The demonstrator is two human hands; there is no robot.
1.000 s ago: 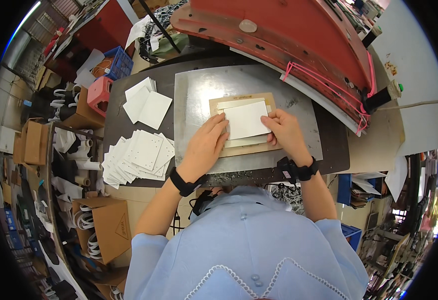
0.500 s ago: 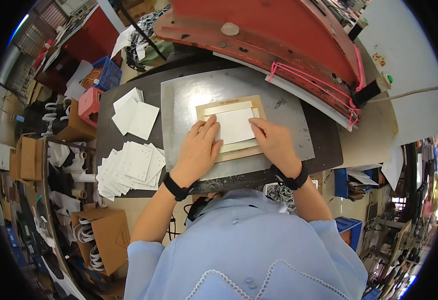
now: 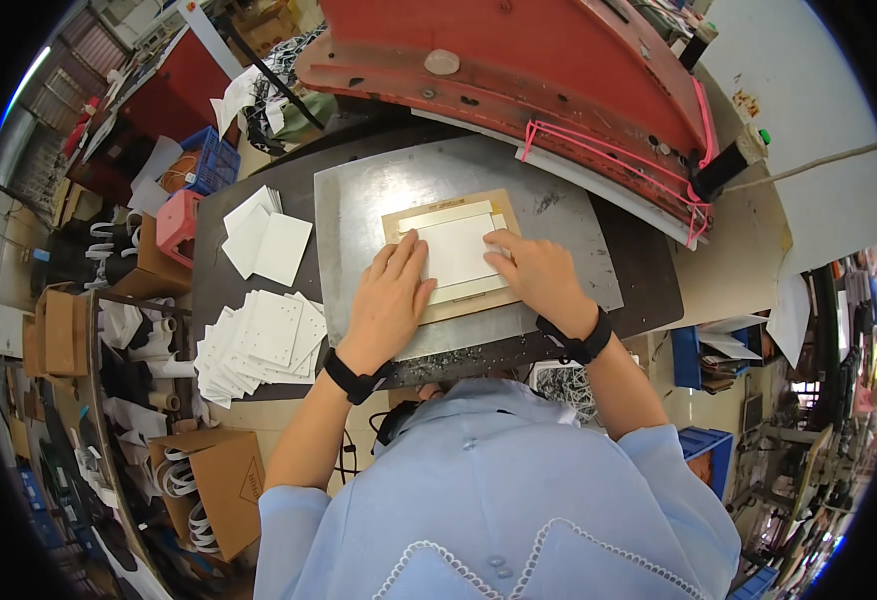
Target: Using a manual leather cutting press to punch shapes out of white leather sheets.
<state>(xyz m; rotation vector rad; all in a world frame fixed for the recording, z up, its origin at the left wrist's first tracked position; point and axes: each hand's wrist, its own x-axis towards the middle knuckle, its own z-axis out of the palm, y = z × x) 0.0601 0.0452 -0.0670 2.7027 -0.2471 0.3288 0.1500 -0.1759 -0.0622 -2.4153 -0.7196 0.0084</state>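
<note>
A blank white card [image 3: 456, 252] lies flat inside a frame of pale strips on a tan cardboard backing [image 3: 394, 226]. That backing rests on a shiny metal plate [image 3: 359, 195]. My left hand [image 3: 389, 295] is open, its extended fingers lying along the card's left edge, thumb apart near the lower left corner. From the other side, my right hand [image 3: 544, 278] touches the card's right part with fingertips and thumb slightly apart; its outer fingers curl under. Neither hand lifts the card.
On the dark table [image 3: 659, 280] to the left lie blank white cards [image 3: 284, 250] and a fanned pile of cards with small holes [image 3: 277, 330]. A red machine head [image 3: 519, 60] with pink cord [image 3: 609, 150] overhangs the far side. Dark scraps [image 3: 439, 362] litter the near edge.
My right hand has shifted slightly inward over the card, its fingertips now further from the right edge. My left hand stays at the left edge. The whole view has moved a little.
</note>
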